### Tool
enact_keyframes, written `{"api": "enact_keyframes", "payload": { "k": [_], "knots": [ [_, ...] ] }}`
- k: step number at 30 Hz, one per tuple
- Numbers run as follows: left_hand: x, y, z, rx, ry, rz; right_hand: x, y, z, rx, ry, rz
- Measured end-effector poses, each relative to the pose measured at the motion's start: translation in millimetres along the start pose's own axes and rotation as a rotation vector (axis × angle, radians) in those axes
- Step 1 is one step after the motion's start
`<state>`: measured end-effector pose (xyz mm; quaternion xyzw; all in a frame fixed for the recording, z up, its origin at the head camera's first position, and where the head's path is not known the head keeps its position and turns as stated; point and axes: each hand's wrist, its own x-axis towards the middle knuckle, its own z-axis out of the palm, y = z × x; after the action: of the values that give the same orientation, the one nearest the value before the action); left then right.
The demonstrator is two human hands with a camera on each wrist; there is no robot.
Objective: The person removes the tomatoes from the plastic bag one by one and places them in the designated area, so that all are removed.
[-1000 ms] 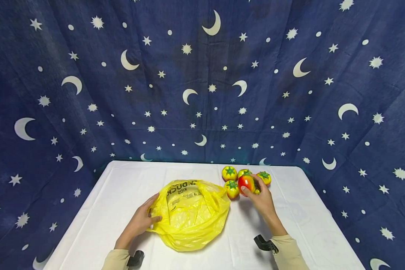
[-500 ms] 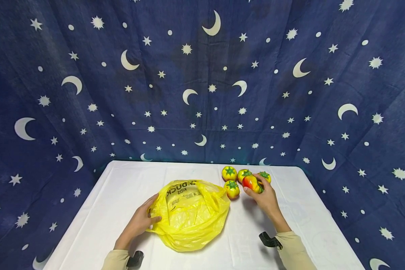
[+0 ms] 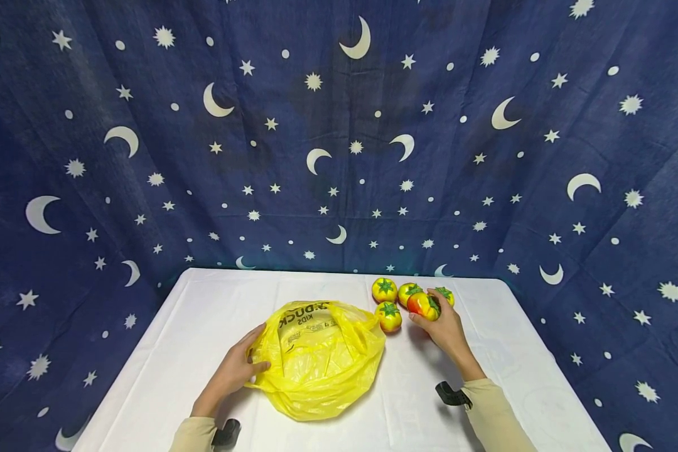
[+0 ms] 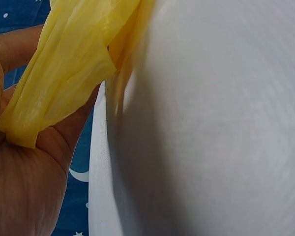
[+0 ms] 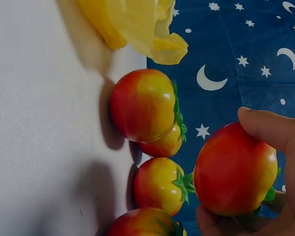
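Note:
My left hand (image 3: 237, 366) holds the left rim of a yellow plastic bag (image 3: 316, 392), its thumb over the edge. The bag lies with its mouth spread and dark lettering inside. In the left wrist view a strip of the bag (image 4: 64, 83) runs into the palm. My right hand (image 3: 447, 328) grips a red-and-yellow tomato (image 3: 420, 306) with a green leafy top, fingers and thumb around its sides. In the right wrist view this held tomato (image 5: 233, 169) is raised off the table, its red underside facing the camera.
Several similar tomatoes stand at the table's back, right of the bag: a front one (image 3: 388, 317) beside the bag, another (image 3: 384, 290) behind it, and one (image 3: 444, 295) partly hidden by the right hand. A white cloth covers the table (image 3: 220, 301); a star-patterned curtain (image 3: 294, 207) hangs behind.
My right hand has moved slightly right with the tomato and turned it, so more of its yellow side and green top show. The left hand and bag have stayed put.

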<state>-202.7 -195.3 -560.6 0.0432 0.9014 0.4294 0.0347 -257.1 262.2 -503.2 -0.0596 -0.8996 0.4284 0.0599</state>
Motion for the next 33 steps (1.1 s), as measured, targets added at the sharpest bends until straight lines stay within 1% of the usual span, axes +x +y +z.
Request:
{"api": "enact_keyframes", "payload": {
  "k": [5, 10, 19, 23, 27, 33],
  "knots": [
    [0.1, -0.1, 0.2, -0.005, 0.0, 0.0, 4.0, 2, 2, -0.008, -0.001, -0.021],
    [1.2, -1.0, 0.8, -0.007, 0.001, 0.002, 6.6, 4, 4, -0.012, 0.017, -0.043],
    [1.3, 2.2, -0.6, -0.006, 0.004, -0.013, 8.7, 7, 6, -0.03, 0.036, -0.082],
    [1.0, 2.6, -1.0, -0.011, 0.003, -0.018, 8.7, 8, 7, -0.036, 0.042, -0.114],
    [1.2, 1.9, -0.6, -0.012, 0.004, -0.026, 8.4, 9, 8, -0.018, 0.033, -0.138],
    [0.4, 0.8, 0.3, -0.005, 0.006, -0.038, 7.7, 12, 10, 0.015, 0.007, -0.131]
  ]
}}
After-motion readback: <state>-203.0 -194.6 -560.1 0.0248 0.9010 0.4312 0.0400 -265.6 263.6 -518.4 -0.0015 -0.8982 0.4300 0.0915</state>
